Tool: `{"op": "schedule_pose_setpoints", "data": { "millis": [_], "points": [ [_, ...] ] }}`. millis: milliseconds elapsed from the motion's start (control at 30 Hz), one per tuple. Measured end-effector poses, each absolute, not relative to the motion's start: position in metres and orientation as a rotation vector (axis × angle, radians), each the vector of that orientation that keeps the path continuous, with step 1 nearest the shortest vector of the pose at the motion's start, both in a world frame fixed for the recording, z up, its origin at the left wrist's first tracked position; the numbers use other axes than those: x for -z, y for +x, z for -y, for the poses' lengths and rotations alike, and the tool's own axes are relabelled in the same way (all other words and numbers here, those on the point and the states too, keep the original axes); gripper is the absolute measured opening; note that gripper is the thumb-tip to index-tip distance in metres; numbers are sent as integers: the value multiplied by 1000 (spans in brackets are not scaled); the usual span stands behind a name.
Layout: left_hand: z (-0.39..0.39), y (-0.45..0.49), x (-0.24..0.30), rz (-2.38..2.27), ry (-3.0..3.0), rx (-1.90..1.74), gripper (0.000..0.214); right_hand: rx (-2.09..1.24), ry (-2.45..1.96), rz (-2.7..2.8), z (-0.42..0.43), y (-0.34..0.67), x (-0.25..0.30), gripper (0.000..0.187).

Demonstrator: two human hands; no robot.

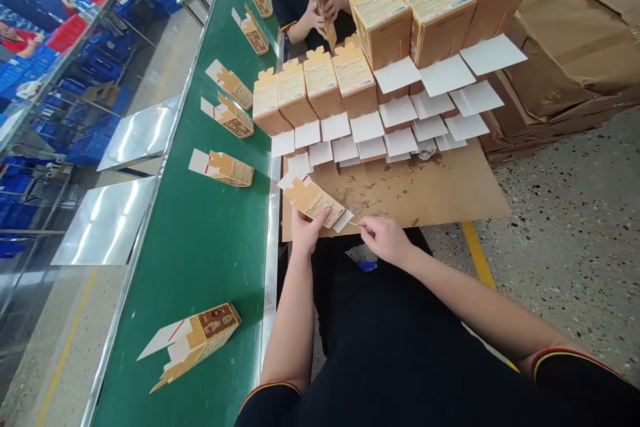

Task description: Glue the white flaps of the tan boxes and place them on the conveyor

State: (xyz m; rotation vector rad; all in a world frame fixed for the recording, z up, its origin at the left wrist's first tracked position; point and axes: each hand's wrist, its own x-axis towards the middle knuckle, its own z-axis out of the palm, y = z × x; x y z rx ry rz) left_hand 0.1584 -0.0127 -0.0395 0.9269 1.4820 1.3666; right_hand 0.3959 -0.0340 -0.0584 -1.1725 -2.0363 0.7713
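Tan printed carton (316, 203), slanted, white flaps out at both ends, in left grip (306, 232).

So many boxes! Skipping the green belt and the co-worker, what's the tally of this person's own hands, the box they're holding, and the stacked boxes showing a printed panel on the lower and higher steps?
Own hands, left hand and right hand: 2
Held box: 1
Lower-step boxes: 4
Higher-step boxes: 3
Total: 10
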Motion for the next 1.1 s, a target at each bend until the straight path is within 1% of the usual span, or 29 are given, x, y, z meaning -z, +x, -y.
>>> {"op": "schedule_pose_setpoints", "data": {
  "millis": [67,200,333,433,600,933,1033,1100],
  "points": [
    [14,160,37,-1482,905,-1361,80,-753,-1153,2108,35,388,64,20],
    [15,164,35,-1471,900,-1387,78,-727,-1142,2152,31,391,68,22],
    [18,169,41,-1490,925,-1398,82,-697,-1172,2118,27,406,67,26],
    [26,174,46,-1560,1029,-1383,87,-691,-1197,1992,30,419,64,23],
    [40,185,52,-1659,1203,-1397,89,-725,-1212,1828,42,439,55,21],
    [38,199,55,-1750,1304,-1336,76,-818,-1231,1696,52,448,45,20],
    [36,188,50,-1832,1306,-1309,76,-804,-1228,1706,49,452,42,20],
    [37,163,45,-1960,1234,-1347,79,-776,-1246,1687,47,459,41,20]
  ]
}}
